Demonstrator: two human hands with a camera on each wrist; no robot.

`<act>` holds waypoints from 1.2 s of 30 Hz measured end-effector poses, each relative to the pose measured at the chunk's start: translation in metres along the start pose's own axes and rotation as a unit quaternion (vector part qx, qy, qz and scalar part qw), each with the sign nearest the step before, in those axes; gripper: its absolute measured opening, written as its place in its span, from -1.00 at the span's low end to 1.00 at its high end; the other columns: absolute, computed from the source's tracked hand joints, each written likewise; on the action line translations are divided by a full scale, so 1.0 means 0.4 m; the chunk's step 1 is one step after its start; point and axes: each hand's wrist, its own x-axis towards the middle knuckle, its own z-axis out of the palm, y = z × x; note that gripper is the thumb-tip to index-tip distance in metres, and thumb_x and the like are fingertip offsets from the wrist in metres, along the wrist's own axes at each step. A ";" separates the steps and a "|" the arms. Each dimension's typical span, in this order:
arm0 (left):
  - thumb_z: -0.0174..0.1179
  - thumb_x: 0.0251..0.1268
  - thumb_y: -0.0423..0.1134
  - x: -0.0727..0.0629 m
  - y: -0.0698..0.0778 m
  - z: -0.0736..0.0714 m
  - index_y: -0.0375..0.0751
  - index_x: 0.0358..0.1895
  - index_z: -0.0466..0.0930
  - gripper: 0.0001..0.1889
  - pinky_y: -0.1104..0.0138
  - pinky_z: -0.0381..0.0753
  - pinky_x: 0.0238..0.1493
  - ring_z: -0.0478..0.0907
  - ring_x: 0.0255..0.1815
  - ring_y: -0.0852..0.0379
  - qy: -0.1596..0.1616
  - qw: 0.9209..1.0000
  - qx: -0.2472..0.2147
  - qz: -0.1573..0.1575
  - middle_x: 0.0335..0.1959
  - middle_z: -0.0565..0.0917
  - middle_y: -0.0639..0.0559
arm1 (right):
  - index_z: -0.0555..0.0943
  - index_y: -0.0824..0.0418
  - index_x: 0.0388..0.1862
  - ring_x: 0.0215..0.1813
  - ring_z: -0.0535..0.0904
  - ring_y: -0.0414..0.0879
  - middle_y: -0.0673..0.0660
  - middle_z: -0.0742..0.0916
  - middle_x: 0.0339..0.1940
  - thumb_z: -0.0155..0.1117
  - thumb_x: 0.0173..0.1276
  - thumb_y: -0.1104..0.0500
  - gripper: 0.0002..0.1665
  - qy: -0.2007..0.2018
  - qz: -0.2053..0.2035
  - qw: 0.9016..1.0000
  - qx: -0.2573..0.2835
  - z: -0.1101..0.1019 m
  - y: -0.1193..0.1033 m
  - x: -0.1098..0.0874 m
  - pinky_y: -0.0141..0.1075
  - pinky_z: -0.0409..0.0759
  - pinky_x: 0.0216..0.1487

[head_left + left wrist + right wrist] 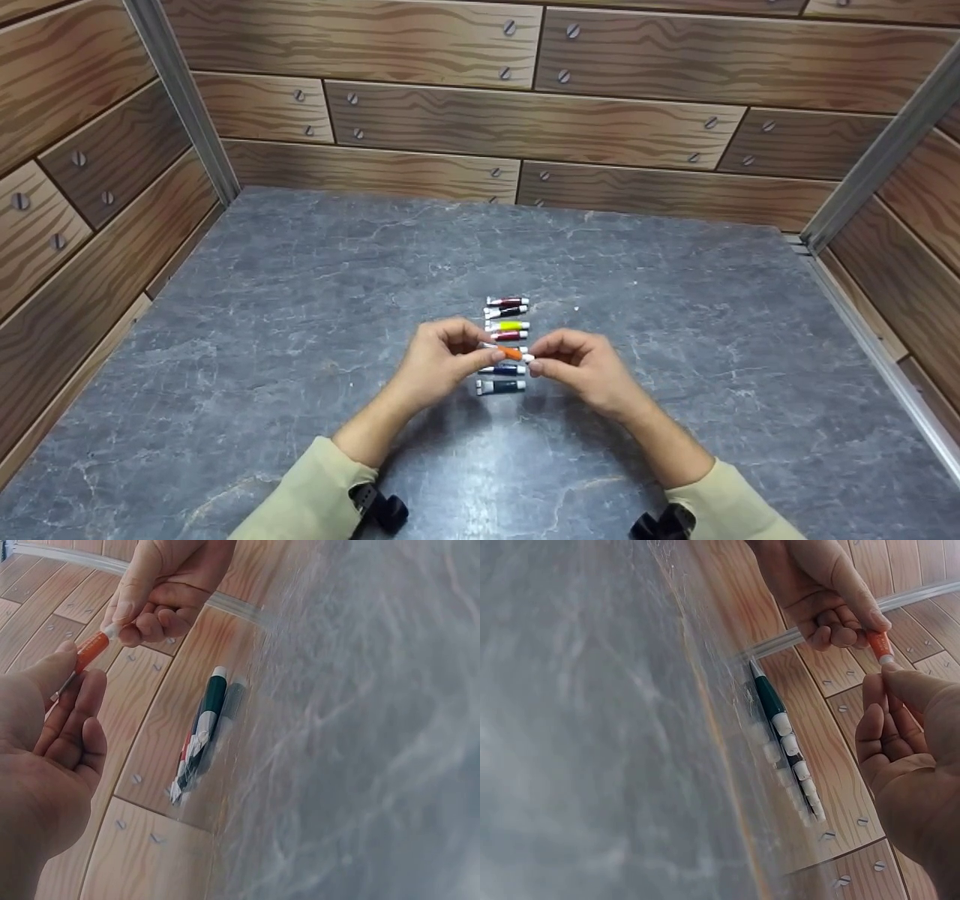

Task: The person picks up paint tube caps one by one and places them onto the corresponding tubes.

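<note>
Between both hands, raised over the table, is an orange paint tube (511, 352) with a white cap. My left hand (442, 360) pinches the tube's body between thumb and fingers. At the other end my right hand (589, 367) pinches the white cap (112, 631) with thumb and forefinger. Beneath them a column of small paint tubes lies on the table, caps to the right: dark red, black, a yellow tube (510, 326), a red tube (510, 336), a blue tube (504, 370) and, nearest me, a dark green tube (501, 387). The hands and the orange tube partly cover the middle of the column.
The grey marbled table (337, 262) is bounded by wood-patterned walls (420, 120) at the back and sides, with metal posts (196, 112) at the corners. A tiny white speck (576, 308) lies right of the column. Black wrist cameras (390, 514) sit at both sleeves.
</note>
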 end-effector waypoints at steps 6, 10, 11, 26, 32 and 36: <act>0.54 0.25 -0.36 0.002 -0.003 0.001 -0.34 -0.24 0.77 -0.85 0.35 0.72 -0.20 0.73 -0.28 0.14 -0.001 1.000 0.007 0.001 -0.30 0.81 -0.03 | 0.69 0.50 -0.07 -0.22 0.77 -0.11 0.27 0.80 -0.24 0.46 0.37 0.41 -0.79 0.002 0.000 1.000 0.003 0.002 -0.002 0.001 -0.28 0.76 -0.13; 0.54 0.24 -0.37 0.002 -0.006 0.001 -0.33 -0.26 0.76 -0.86 0.35 0.71 -0.21 0.73 -0.29 0.13 -0.003 1.000 0.011 0.003 -0.31 0.80 -0.03 | 0.69 0.51 -0.08 -0.23 0.76 -0.12 0.27 0.79 -0.24 0.45 0.37 0.42 -0.80 0.002 -0.003 1.000 0.005 0.003 -0.001 0.000 -0.29 0.75 -0.14; 0.54 0.24 -0.37 0.002 -0.006 0.001 -0.33 -0.26 0.76 -0.86 0.34 0.72 -0.21 0.73 -0.29 0.14 -0.004 1.000 0.012 0.003 -0.31 0.80 -0.02 | 0.70 0.50 -0.08 -0.23 0.76 -0.12 0.27 0.79 -0.25 0.45 0.37 0.42 -0.80 0.002 -0.004 1.000 0.005 0.003 -0.001 0.000 -0.29 0.76 -0.14; 0.56 0.20 -0.38 -0.001 0.000 0.000 -0.33 -0.29 0.76 -0.86 0.40 0.65 -0.29 0.67 -0.35 0.17 -0.015 0.999 0.030 -0.005 -0.36 0.78 0.02 | 0.75 0.44 -0.12 -0.32 0.71 -0.12 0.27 0.79 -0.34 0.43 0.46 0.30 -0.83 -0.008 0.029 1.000 -0.007 0.001 -0.003 -0.001 -0.29 0.70 -0.24; 0.57 0.20 -0.34 -0.001 -0.003 0.000 -0.30 -0.29 0.77 -0.85 0.39 0.66 -0.30 0.67 -0.36 0.16 -0.024 0.999 0.034 -0.003 -0.36 0.78 0.00 | 0.72 0.53 -0.12 -0.32 0.72 -0.15 0.32 0.79 -0.33 0.28 0.57 0.32 -0.78 -0.028 0.020 0.999 -0.008 0.000 0.002 0.001 -0.27 0.74 -0.22; 0.57 0.22 -0.31 -0.002 -0.004 0.001 -0.28 -0.29 0.77 -0.84 0.35 0.71 -0.24 0.72 -0.30 0.14 -0.027 0.999 0.037 -0.004 -0.32 0.80 0.00 | 0.70 0.55 -0.19 -0.34 0.72 -0.15 0.29 0.79 -0.35 0.20 0.64 0.27 -0.68 -0.038 0.043 0.998 -0.007 0.003 -0.001 0.002 -0.28 0.75 -0.23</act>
